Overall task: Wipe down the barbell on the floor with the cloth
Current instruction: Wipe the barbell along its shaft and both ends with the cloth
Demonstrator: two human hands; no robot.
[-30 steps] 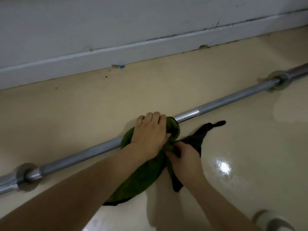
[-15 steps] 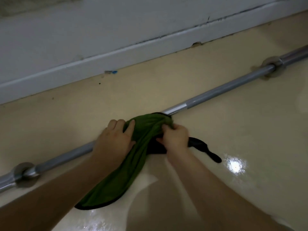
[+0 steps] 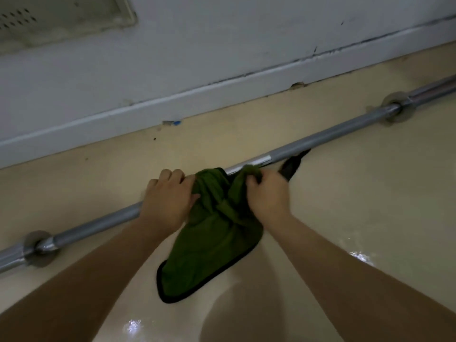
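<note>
Smooth steel barbell (image 3: pixel 328 134) lies on the glossy floor (image 3: pixel 357 206), running 8 to 2 o'clock. A soft green, black-edged cloth (image 3: pixel 217 233) drapes its middle. The left hand (image 3: pixel 167 201) curls round the barbell; the right hand (image 3: pixel 267 193) pinches bunched cloth.

barbell (image 3: pixel 320 139) ends cut off, middle under cloth (image 3: pixel 214 233)

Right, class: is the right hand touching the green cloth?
Touching. The head view shows the right hand pinching a bunched fold of the green cloth at the barbell.
</note>
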